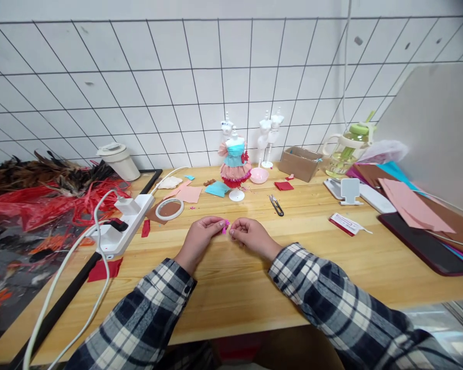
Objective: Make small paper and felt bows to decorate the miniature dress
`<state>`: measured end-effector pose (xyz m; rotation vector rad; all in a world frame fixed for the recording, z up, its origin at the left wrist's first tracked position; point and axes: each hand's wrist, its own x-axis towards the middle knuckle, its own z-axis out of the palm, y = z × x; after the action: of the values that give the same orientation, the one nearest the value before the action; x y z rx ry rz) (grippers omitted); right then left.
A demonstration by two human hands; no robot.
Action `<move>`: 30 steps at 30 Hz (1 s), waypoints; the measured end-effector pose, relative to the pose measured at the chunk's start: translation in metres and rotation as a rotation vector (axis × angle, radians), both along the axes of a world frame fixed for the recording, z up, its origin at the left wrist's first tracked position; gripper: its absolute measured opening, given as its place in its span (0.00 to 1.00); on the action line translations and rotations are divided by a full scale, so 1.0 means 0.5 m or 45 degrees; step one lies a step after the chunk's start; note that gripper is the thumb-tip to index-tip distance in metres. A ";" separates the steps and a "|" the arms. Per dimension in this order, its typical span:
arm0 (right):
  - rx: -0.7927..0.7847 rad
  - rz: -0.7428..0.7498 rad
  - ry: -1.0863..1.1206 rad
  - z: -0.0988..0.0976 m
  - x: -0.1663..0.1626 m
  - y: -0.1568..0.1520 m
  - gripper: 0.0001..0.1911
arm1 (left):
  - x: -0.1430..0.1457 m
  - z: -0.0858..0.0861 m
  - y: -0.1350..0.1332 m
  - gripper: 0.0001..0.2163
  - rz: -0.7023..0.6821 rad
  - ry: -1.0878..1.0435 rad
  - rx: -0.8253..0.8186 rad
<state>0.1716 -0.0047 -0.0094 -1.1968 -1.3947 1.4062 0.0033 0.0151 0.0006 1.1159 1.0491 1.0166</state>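
My left hand and my right hand meet over the middle of the wooden table. Both pinch a tiny pink scrap between their fingertips, fingers closed. Both arms wear plaid sleeves. Beyond the hands stands a small mannequin dressed in a blue top and pink-red skirt. Small black scissors lie to its right. A tape roll lies to the left of the hands.
A white power strip with cables sits at left, beside red raffia and feathers. Two bare white mannequins, a pink bowl, a cardboard box, a water bottle, felt sheets and a tablet lie at right.
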 end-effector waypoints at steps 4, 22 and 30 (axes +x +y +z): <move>-0.169 0.035 0.215 0.007 0.000 -0.004 0.13 | -0.002 -0.008 0.003 0.12 0.012 -0.110 0.031; 0.278 -0.139 -0.371 0.005 0.024 0.008 0.07 | -0.022 0.005 0.006 0.17 -0.247 0.085 -0.055; 0.464 -0.108 -0.545 -0.001 0.029 0.009 0.09 | -0.005 0.007 0.003 0.16 -0.153 0.193 0.021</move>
<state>0.1860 -0.0002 -0.0100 -1.3364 -1.7762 0.8126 0.0009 0.0167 0.0038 1.2695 1.0814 0.8571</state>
